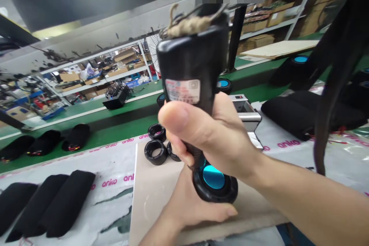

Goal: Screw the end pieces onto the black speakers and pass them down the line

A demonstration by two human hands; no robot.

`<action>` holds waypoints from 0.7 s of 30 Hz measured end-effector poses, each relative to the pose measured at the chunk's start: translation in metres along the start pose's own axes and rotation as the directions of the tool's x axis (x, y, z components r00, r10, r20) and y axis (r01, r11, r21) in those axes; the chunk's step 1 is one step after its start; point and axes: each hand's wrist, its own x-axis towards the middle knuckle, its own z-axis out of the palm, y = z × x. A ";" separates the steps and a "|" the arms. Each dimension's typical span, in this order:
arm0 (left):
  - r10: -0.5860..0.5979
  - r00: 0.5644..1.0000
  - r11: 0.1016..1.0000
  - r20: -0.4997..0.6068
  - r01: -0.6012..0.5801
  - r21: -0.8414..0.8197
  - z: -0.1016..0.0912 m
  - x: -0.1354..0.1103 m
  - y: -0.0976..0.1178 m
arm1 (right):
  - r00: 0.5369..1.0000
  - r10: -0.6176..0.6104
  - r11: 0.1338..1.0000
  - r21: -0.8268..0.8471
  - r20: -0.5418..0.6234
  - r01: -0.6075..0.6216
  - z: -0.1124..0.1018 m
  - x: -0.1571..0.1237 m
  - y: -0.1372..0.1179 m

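Observation:
My right hand (pixel 225 138) is wrapped round a black electric screwdriver (pixel 190 61), held upright with its nose down. A printed label shows on its body, and string and cord are tied at its top. Below it, my left hand (pixel 193 200) grips a round black speaker (pixel 215 182) with a shiny blue disc in its middle, the thumb lying along the near side. The screwdriver's tip is hidden behind my right hand, so I cannot tell whether it touches the speaker. Both sit over a beige board (pixel 155 192).
Several black rings (pixel 155 152) lie at the board's far left. Black fabric-covered pieces (pixel 69 203) line the left, and more black pieces (pixel 311 113) lie at right. A silver-edged device (pixel 246 111) stands behind my right hand. A dark strap (pixel 325 123) hangs at right.

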 end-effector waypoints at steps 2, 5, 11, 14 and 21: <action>-0.002 1.000 1.000 -0.015 0.002 0.004 0.001 0.000 0.002 | 0.999 0.001 0.999 -0.035 0.037 0.000 -0.001 0.000 0.002; 0.008 1.000 1.000 -0.027 -0.008 0.010 0.002 -0.001 0.004 | 0.999 0.001 1.000 -0.015 0.032 0.000 0.001 0.000 0.004; 0.001 0.999 0.999 -0.044 0.000 0.033 0.000 -0.003 -0.005 | 0.998 -0.043 0.998 0.053 0.042 0.041 -0.007 -0.001 -0.005; -0.028 0.997 1.000 -0.071 0.028 -0.005 -0.002 -0.004 -0.011 | 0.955 -0.241 0.967 0.038 -0.173 0.251 -0.036 -0.006 -0.012; -0.075 0.996 0.996 -0.056 0.072 -0.062 0.000 -0.002 -0.008 | 0.708 -0.388 0.922 -0.245 -0.590 0.301 -0.112 -0.012 0.017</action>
